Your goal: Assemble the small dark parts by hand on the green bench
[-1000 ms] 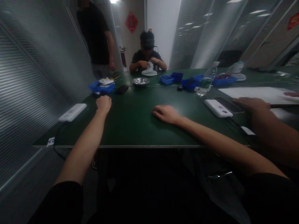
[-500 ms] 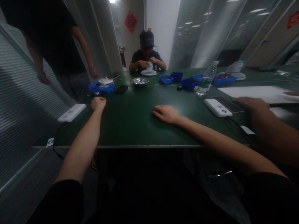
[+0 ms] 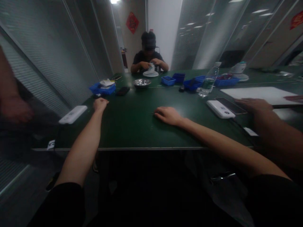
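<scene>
the left hand (image 3: pixel 100 104) lies on the green counter (image 3: pixel 130 129) with its fingers drawn into a loose curl, and whether anything small is tucked inside cannot be told from this view. the right hand (image 3: pixel 168 115) rests palm down nearer the middle, fingers slightly bent and relaxed, with no object seen in its hold, though the underside is hidden. the things nearest the left hand are the blue plastic tray (image 3: pixel 107 91) just beyond it, which carries white papers or tissue (image 3: pixel 107 83), and the dark flat case (image 3: pixel 122 91) near the tray's right side. the white power bank (image 3: pixel 73 114) lies to the left, apart from the hand; the second white power bank (image 3: pixel 220 109) lies beside the black phone (image 3: pixel 230 105), well to the right of the right hand. as for progress, both hands look to be at rest, so the handling seems paused or not yet begun; no visible result marks a finished step, and what is left cannot be judged. farther back stand the metal bowl (image 3: pixel 142 86) and the clear water bottle (image 3: pixel 208 83), both apart from the hands.
</scene>
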`<state>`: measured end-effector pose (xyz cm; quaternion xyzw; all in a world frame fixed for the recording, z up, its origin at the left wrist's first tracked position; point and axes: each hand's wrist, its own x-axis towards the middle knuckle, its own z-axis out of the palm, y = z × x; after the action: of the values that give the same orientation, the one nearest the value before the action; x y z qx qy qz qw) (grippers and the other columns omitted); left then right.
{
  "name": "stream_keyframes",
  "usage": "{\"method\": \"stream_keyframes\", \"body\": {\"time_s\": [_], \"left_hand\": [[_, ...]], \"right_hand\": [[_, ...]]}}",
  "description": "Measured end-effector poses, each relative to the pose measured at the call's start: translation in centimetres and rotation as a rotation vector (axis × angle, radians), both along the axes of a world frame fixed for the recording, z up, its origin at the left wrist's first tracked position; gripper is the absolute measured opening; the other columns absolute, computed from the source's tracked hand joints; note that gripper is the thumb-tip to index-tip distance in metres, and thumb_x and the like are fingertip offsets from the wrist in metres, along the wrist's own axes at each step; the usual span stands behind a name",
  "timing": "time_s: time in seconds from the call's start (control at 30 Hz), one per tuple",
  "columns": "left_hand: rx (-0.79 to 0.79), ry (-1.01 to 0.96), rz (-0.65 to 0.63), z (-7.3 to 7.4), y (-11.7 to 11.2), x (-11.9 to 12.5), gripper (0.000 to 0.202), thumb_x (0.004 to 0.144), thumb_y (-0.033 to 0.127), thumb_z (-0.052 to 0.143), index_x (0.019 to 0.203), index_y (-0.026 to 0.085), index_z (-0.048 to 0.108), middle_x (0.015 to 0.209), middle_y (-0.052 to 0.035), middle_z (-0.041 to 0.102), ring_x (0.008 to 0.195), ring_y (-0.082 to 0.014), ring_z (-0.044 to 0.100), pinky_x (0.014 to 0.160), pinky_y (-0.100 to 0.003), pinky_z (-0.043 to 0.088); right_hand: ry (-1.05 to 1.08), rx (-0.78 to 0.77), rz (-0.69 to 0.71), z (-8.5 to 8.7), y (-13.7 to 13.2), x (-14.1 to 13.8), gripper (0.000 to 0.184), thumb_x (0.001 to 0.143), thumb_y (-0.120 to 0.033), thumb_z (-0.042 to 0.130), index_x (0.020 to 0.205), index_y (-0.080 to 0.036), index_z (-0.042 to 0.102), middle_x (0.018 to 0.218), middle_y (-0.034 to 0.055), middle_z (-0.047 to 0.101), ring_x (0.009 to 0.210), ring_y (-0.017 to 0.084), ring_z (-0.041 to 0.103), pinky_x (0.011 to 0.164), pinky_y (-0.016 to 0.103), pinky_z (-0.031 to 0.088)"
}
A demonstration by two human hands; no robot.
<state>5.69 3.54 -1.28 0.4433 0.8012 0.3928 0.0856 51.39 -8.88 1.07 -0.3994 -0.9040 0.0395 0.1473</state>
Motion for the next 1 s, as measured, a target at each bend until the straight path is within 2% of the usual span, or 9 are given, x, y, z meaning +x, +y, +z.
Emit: {"method": "stream_keyframes", "body": {"time_s": [0.13, 0.27, 0.33, 0.53, 0.7, 0.83, 1.0], "left_hand": [[0.022, 0.071, -0.120, 0.0, -0.1, 0.5, 0.015, 0.078, 0.021, 0.079, 0.093, 0.020, 0.079, 0.106, -0.0066, 0.080, 0.102, -0.0237, 0.072, 0.093, -0.031, 0.053], [-0.003, 0.158, -0.293, 0.6, -0.5, 2.6, 0.017, 0.079, 0.024, 0.081, 0.095, 0.019, 0.080, 0.105, -0.0076, 0.079, 0.099, -0.0230, 0.071, 0.093, -0.031, 0.053], [-0.016, 0.192, -0.436, 1.0, -0.9, 4.2, 0.020, 0.080, 0.028, 0.081, 0.098, 0.020, 0.081, 0.104, -0.0071, 0.079, 0.099, -0.0232, 0.071, 0.093, -0.032, 0.053], [-0.002, 0.193, -1.014, 1.7, -3.2, 10.6, 0.032, 0.089, 0.043, 0.074, 0.112, 0.022, 0.081, 0.115, -0.0076, 0.078, 0.104, -0.0253, 0.070, 0.096, -0.038, 0.053], [0.052, 0.186, -1.338, 1.5, -5.1, 14.9, 0.037, 0.096, 0.045, 0.067, 0.121, 0.022, 0.078, 0.121, -0.0085, 0.075, 0.107, -0.0242, 0.068, 0.096, -0.037, 0.052], [0.106, 0.223, -1.455, 1.3, -5.8, 16.3, 0.035, 0.098, 0.039, 0.065, 0.126, 0.021, 0.077, 0.121, -0.0094, 0.074, 0.108, -0.0239, 0.067, 0.098, -0.038, 0.051], [0.124, 0.175, -1.486, 1.1, -6.1, 16.7, 0.033, 0.099, 0.035, 0.065, 0.126, 0.021, 0.077, 0.119, -0.0096, 0.074, 0.106, -0.0229, 0.066, 0.096, -0.037, 0.050]], "right_hand": [[0.001, 0.007, -0.003, -0.1, 0.0, 0.0, 0.038, 0.108, -0.044, 0.045, 0.126, -0.019, 0.067, 0.120, 0.0111, 0.073, 0.093, 0.023, 0.067, 0.076, 0.031, 0.045], [0.000, -0.005, -0.002, 0.1, -0.1, 0.0, 0.038, 0.108, -0.044, 0.045, 0.126, -0.019, 0.067, 0.119, 0.0112, 0.073, 0.092, 0.022, 0.067, 0.074, 0.030, 0.045], [0.006, -0.006, 0.000, 0.1, -0.1, 0.0, 0.037, 0.108, -0.044, 0.045, 0.125, -0.019, 0.067, 0.119, 0.0110, 0.073, 0.091, 0.021, 0.067, 0.074, 0.030, 0.044], [0.015, 0.026, 0.005, -0.4, 0.3, 0.0, 0.037, 0.108, -0.044, 0.046, 0.126, -0.020, 0.068, 0.119, 0.0101, 0.073, 0.092, 0.022, 0.067, 0.076, 0.030, 0.044], [0.036, 0.044, 0.025, -0.4, 0.2, 0.1, 0.036, 0.108, -0.044, 0.047, 0.126, -0.021, 0.068, 0.118, 0.0098, 0.072, 0.093, 0.022, 0.067, 0.077, 0.030, 0.044], [0.050, 0.065, 0.040, -0.5, 0.2, 0.1, 0.035, 0.107, -0.042, 0.047, 0.127, -0.021, 0.067, 0.117, 0.0100, 0.072, 0.094, 0.023, 0.067, 0.078, 0.031, 0.044], [0.053, 0.071, 0.053, -0.5, 0.3, 0.1, 0.036, 0.107, -0.042, 0.046, 0.128, -0.020, 0.067, 0.116, 0.0106, 0.072, 0.092, 0.023, 0.067, 0.077, 0.032, 0.044]]}}
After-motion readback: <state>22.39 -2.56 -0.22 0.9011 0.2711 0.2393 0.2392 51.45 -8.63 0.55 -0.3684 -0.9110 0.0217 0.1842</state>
